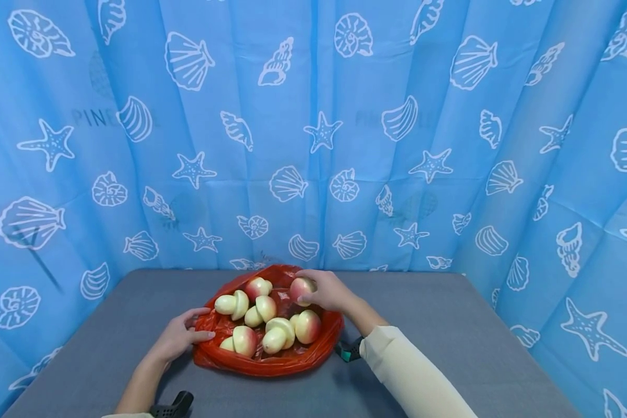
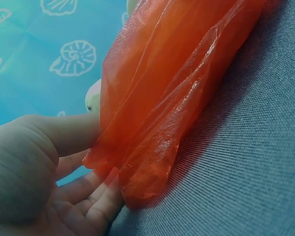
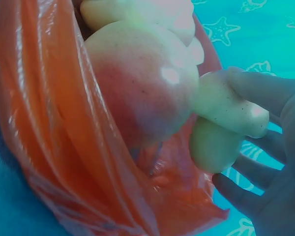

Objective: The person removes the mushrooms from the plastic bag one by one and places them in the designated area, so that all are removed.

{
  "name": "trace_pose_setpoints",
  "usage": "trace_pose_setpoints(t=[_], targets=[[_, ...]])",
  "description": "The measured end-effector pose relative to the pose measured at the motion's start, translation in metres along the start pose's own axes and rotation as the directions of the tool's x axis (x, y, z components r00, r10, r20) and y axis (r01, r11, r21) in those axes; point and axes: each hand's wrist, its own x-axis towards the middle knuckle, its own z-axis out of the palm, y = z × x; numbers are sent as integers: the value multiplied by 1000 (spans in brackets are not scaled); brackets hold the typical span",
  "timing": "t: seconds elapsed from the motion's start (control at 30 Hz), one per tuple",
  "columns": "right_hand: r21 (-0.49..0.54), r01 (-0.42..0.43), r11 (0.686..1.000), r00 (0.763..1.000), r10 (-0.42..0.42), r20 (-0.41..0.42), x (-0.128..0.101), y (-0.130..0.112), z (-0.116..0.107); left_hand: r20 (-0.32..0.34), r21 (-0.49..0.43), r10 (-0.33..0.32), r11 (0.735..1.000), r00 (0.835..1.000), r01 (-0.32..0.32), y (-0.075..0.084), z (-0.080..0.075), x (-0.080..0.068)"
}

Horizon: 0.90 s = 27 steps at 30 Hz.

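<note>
An open red plastic bag [image 1: 271, 367] lies on the table with its rim spread wide. Inside are several toy mushrooms [image 1: 274, 338] with cream stems and cream-to-pink caps. At the bag's far right side, my right hand [image 1: 328, 289] pinches one mushroom [image 3: 221, 110] between thumb and fingers. In the right wrist view it is beside a large pink-capped mushroom [image 3: 142, 83]. My left hand [image 1: 176, 335] holds the bag's left edge. The left wrist view shows the thumb on the near side of the red film [image 2: 142, 108] and the other fingers partly behind it.
The bag rests on a grey cloth-covered table [image 1: 423, 337]. Behind the table and along both sides hangs a blue curtain [image 1: 313, 157] with white shell and starfish prints. Each wrist carries a dark strapped device [image 1: 173, 404].
</note>
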Motion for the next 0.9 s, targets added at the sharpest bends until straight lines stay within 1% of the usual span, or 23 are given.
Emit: trace_pose_setpoints(t=[0.13,0.2,0.4,0.5,0.67,0.83,0.9], targets=[[24,-10,1000,1000,10,-25,-7,0,-7,0,-8,7,1000,1000,-7,0,0,0],[23,5,1000,999,-3,-47,-10,2,-9,-2,-5,11,1000,1000,-11,0,-1,0],[32,54,998,987,-49,-152,-24,8,-12,4,-7,11,1000,1000,-11,-2,-1,0],[37,71,997,972,-60,-228,-32,12,-13,10,-10,4,1000,1000,-4,-3,-1,0],[37,97,995,933,-78,-353,-43,22,-14,14,-11,2,1000,1000,-2,-2,0,-1],[42,99,994,895,-71,-441,-52,34,-14,15,-19,2,1000,1000,-2,-1,0,0],[46,97,994,885,-65,-460,-54,40,-14,15,-22,1,1000,1000,-1,-2,0,0]])
